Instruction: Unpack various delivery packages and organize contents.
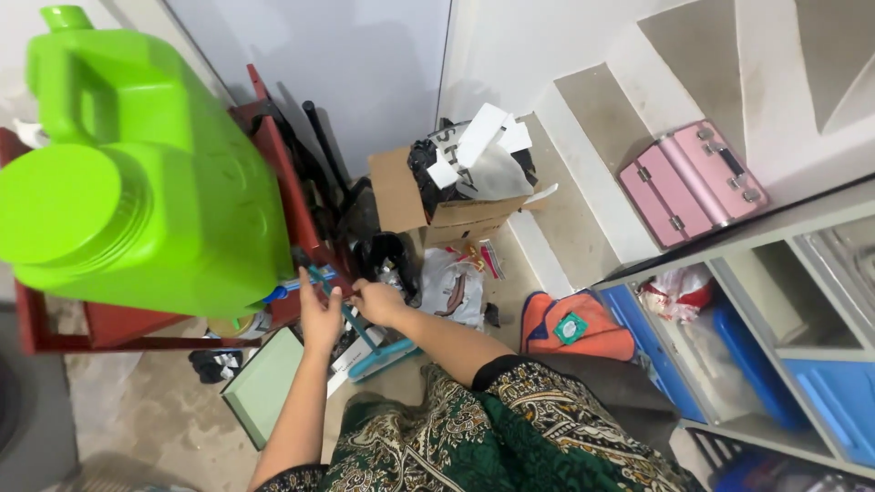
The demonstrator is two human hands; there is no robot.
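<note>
Both arms are stretched forward and down from the lap, which is covered in a green patterned garment [474,437]. The left hand [319,314] is raised with the palm turned inward and the fingers curled loosely round the upper end of a thin teal and blue tool [351,319]. The right hand [378,301] is set just beside it, knuckles up, fingers pinched closed on the same tool a bit lower down. So the tool is gripped by both hands, held slanting in the air just under the big bright green plastic jug [137,164] with its round cap, which is carried on a red metal stand [283,182]. What kind of tool it is can't really be told, too small and partly hidden.

On the floor below the hands a flat pale green box [264,387] is leaned, touching a white carton. Further back, an open brown cardboard box [437,210] is stuffed with white card pieces and a black bag, and a white plastic bag [451,287] is dropped in front of it. An orange pouch [574,328] with a round green label is laid near the bottom stair. A pink case [693,182] with metal clasps is parked on 1 of the steps. A shelf unit [775,346] with blue bins is seen at the right.
</note>
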